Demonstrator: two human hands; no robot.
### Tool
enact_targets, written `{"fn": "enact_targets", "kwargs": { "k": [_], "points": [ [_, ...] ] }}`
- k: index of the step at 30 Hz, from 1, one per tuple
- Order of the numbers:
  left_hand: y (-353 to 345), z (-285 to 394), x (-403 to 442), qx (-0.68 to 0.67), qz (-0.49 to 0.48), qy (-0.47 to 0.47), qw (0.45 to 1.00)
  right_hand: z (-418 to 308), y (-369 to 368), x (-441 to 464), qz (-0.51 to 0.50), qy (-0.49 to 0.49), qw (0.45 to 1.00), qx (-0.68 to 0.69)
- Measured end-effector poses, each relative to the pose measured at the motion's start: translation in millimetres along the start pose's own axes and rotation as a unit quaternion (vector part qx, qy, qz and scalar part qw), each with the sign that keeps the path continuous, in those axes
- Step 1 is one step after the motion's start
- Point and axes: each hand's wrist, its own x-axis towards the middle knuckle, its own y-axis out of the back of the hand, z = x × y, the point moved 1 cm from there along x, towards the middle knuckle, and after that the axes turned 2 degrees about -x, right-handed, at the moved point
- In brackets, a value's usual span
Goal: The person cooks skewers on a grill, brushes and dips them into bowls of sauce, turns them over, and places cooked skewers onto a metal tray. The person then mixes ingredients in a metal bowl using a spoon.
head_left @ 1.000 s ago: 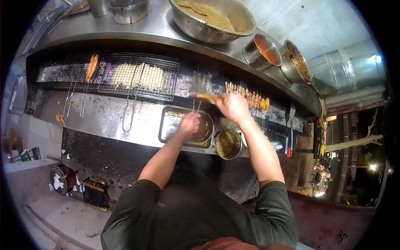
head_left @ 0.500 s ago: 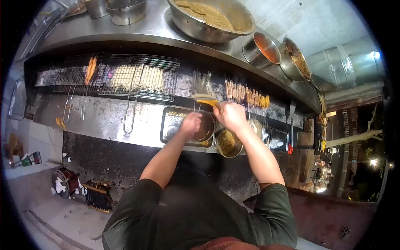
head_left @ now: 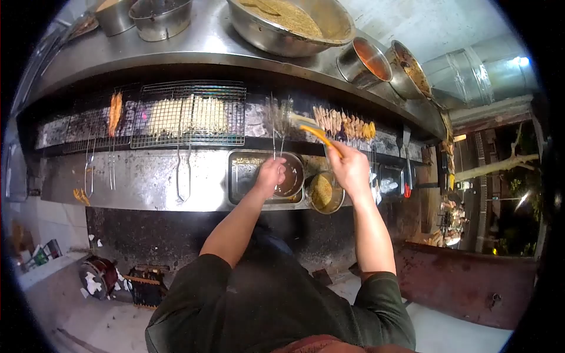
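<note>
My left hand (head_left: pixel 271 177) is closed around a pair of thin metal rods (head_left: pixel 273 146); a blurred greyish bunch at their far end lies over the grill, its kind unclear. In my right hand (head_left: pixel 349 169) is a basting brush (head_left: pixel 316 132) with a yellow-orange handle, its pale head just right of that bunch. Under my left hand sit a steel tray (head_left: pixel 240 187) and a round pot (head_left: pixel 293 181) with brownish liquid. A pot of yellowish seasoning (head_left: pixel 321 192) stands left of my right wrist. Several meat skewers (head_left: pixel 341 122) lie on the grill beyond the brush.
Wire grill baskets (head_left: pixel 187 115) holding pale food lie over the coals on the left, beside an orange skewered piece (head_left: pixel 115 115). A large bowl of brown powder (head_left: pixel 292 36) and a pot of red sauce (head_left: pixel 365 63) stand on the back ledge. A red-handled spatula (head_left: pixel 407 170) is at right.
The brush has moved right, from over the rods to beside the bunch, and my right hand has moved right and down. More of the rods shows above my left hand. The view has shifted slightly.
</note>
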Motion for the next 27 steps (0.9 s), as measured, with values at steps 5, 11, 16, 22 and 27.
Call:
{"fn": "enact_targets", "kwargs": {
  "k": [5,11,16,22,27],
  "points": [
    [1.2,-2.9,-4.9,0.034,-0.006,0.010,0.999,31.8,4.7,-34.0,0.079,-0.083,0.993,0.004],
    [-0.5,-1.0,-14.7,0.053,-0.007,0.017,0.998,33.6,8.4,-96.2,0.099,-0.125,0.987,0.020],
    [37.1,16.3,-57.8,0.282,0.025,0.008,0.959,55.9,4.8,-172.5,0.045,0.003,0.998,0.042],
    [105.1,23.7,-189.7,0.389,0.149,0.007,0.909,37.4,-75.2,-209.3,-0.115,0.063,0.978,0.165],
    [168.3,24.2,-275.8,0.571,0.319,-0.043,0.755,-7.7,-176.0,-206.5,-0.152,-0.042,0.964,0.213]
  ]
}}
